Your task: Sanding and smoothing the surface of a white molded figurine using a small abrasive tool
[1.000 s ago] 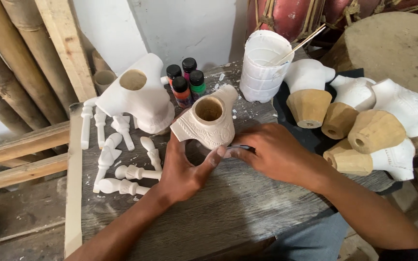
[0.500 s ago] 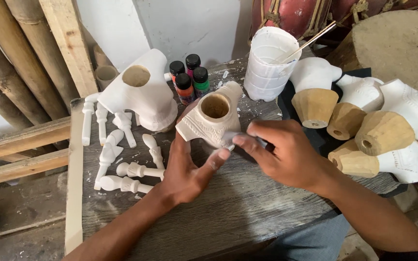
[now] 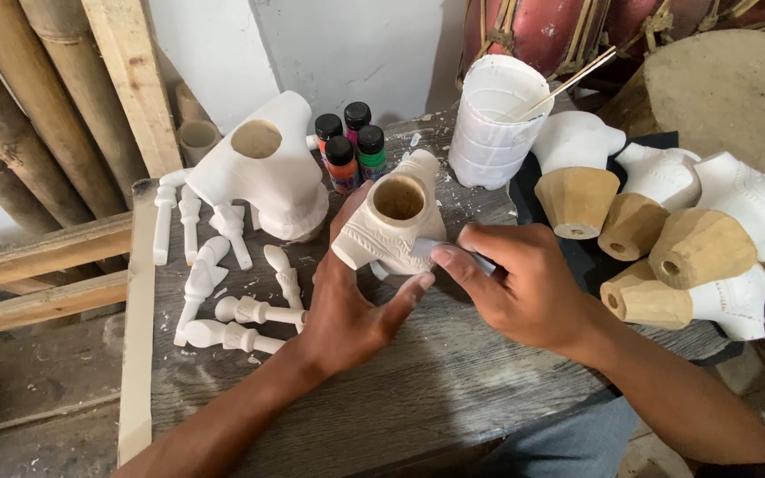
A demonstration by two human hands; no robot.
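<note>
A white carved piece [image 3: 393, 228] with a round hollow in its top sits near the middle of the worktop [image 3: 453, 389], tilted a little toward the far right. The left hand [image 3: 351, 305] comes at it from the near side: the grip is closed around its lower left part, thumb pressed under its near right edge and fingers wrapped behind the far left side, so the piece is held firmly. The right hand [image 3: 515, 283] lies just right of the piece, its grip pinched shut on a thin light-coloured tool [image 3: 453, 252], whose tip touches the carved right flank of the piece.

Far left of the held piece stands a larger white hollow form [image 3: 267, 168], with a scatter of small white turned pegs [image 3: 232, 283] lying left of the left hand. Just beyond the piece are four small paint bottles [image 3: 351, 146] with black caps. To the far right stands a white-coated cup [image 3: 493, 119] with a stick leaning in it. On the right side of the worktop lie several part-white, part-bare wooden pieces [image 3: 666, 230], well apart from both hands.
</note>
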